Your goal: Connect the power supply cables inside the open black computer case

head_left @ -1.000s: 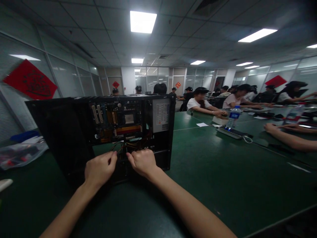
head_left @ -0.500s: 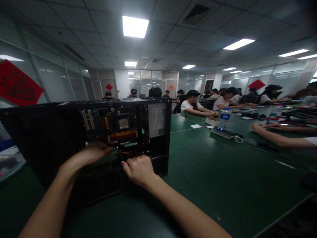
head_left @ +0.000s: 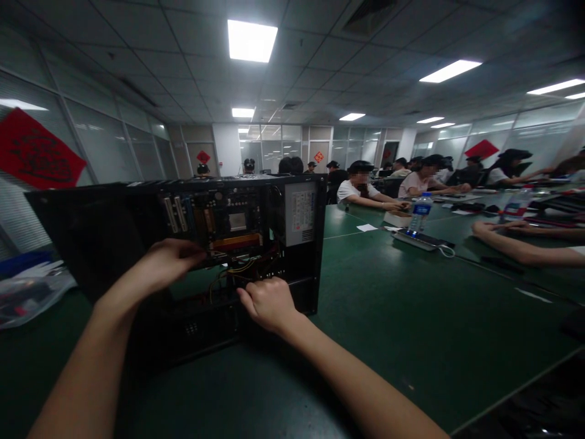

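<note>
Head view: left hand (head_left: 171,261), fingers bunched together; right hand (head_left: 270,303), fingers curled inward; cannot tell whether either pinches anything. Open computer case (head_left: 201,334) stands at the fingers; cables (head_left: 248,266) looping between them could snag if tugged sideways.

Computer case (head_left: 105,228): one, left. Power supply (head_left: 300,214) inside: one. Wearer's hands (head_left: 171,263) (head_left: 270,303): two, near. Bottles (head_left: 419,216) (head_left: 516,207): two, right. Plastic bag (head_left: 31,302): one, left.

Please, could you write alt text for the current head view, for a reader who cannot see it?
The wearer's left hand is near the motherboard inside an open black computer case on a green table, while the right hand is curled beside thin wires. A blue-capped bottle stands farther right; other people sit beyond.
</note>
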### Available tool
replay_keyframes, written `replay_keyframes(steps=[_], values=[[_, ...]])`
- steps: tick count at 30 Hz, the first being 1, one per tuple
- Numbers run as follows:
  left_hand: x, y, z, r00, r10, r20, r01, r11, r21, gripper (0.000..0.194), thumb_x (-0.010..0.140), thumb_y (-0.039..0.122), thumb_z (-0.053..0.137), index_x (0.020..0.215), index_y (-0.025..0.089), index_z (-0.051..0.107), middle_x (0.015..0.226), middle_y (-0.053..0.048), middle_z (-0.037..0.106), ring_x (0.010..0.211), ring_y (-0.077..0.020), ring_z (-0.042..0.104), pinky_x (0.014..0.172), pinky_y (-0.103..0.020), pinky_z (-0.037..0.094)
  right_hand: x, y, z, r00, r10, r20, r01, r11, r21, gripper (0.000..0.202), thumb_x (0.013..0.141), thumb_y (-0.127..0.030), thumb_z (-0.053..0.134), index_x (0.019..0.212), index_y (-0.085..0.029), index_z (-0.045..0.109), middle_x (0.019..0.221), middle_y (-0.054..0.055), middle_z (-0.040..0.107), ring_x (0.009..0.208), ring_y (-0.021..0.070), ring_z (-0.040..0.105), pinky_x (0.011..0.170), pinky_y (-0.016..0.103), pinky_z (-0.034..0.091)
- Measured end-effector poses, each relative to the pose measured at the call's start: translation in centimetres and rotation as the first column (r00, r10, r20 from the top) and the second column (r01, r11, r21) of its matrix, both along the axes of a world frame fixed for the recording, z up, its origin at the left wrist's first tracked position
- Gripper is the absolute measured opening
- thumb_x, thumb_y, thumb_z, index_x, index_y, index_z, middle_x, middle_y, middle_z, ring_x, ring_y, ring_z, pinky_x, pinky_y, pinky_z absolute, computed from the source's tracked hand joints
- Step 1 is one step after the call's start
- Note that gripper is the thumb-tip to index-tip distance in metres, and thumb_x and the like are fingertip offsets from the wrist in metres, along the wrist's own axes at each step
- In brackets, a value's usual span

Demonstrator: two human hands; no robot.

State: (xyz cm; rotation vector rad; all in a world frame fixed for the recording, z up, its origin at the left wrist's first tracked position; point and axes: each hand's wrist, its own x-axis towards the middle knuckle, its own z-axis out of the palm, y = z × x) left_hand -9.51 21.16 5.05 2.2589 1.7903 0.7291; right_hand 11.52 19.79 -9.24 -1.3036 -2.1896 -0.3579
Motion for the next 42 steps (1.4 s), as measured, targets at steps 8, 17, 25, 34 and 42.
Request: replay_keyframes(steps=[8,17,25,34,42], values=[[0.7,0.5,-0.4,0.990,0.064,-0.123,-0.065,0.998,-0.003,0.049,0.081,0.045,0.044,0.105,0.014,0.072,0.114,-0.012,0.073,0.099,-0.0267,0.069,0.089,-0.035,0.053,0.0,-0.8,1.5,0.999,-0.044,-0.016,0.041,0.986,-0.160,0.048,0.102,-0.048,0.033,0.091,-0.019,0.070,0.089,0.008,0.075,0.081,0.0212,0.070,0.072,0.030,0.046],[-1.9,1.9,-2.3,0.950,0.027,-0.313,-0.112,0.960,-0.256,0.049,0.074,0.042,0.048,0.107,0.016,0.074,0.111,-0.012,0.075,0.096,-0.0274,0.071,0.080,-0.032,0.056,1.2,2.7,6.4,0.996,0.081,-0.027,-0.083,0.825,-0.559,0.041,0.090,-0.048,0.057,0.109,-0.015,0.072,0.109,0.014,0.073,0.097,0.0249,0.069,0.079,0.029,0.050],[-0.3,0.6,-1.1,0.981,0.024,-0.193,-0.034,0.998,-0.049,0.046,0.078,0.054,0.047,0.093,0.022,0.077,0.101,-0.008,0.077,0.092,-0.0271,0.071,0.082,-0.032,0.054,-4.6,3.9,5.6,0.977,0.206,-0.056,-0.208,0.861,-0.465,0.036,0.095,-0.037,0.048,0.116,-0.014,0.066,0.116,0.017,0.070,0.103,0.0268,0.068,0.080,0.033,0.051],[-0.1,-0.8,0.5,0.999,0.001,0.037,-0.002,0.999,0.041,0.047,0.075,0.051,0.055,0.104,0.019,0.073,0.112,-0.008,0.074,0.099,-0.0285,0.069,0.093,-0.039,0.054,-1.9,3.1,7.3,0.991,0.108,-0.076,-0.121,0.971,-0.205,0.023,0.092,-0.034,0.055,0.099,-0.017,0.069,0.099,0.011,0.072,0.093,0.0235,0.068,0.074,0.029,0.047],[-0.5,-0.5,0.5,0.993,-0.022,0.118,0.007,0.992,0.126,0.052,0.078,0.042,0.051,0.120,0.014,0.063,0.123,-0.012,0.069,0.107,-0.0280,0.066,0.100,-0.042,0.050,0.7,-0.2,11.0,0.965,0.082,-0.249,-0.102,0.993,-0.068,0.018,0.090,-0.026,0.053,0.089,-0.020,0.070,0.088,0.006,0.074,0.081,0.0204,0.068,0.067,0.027,0.042]])
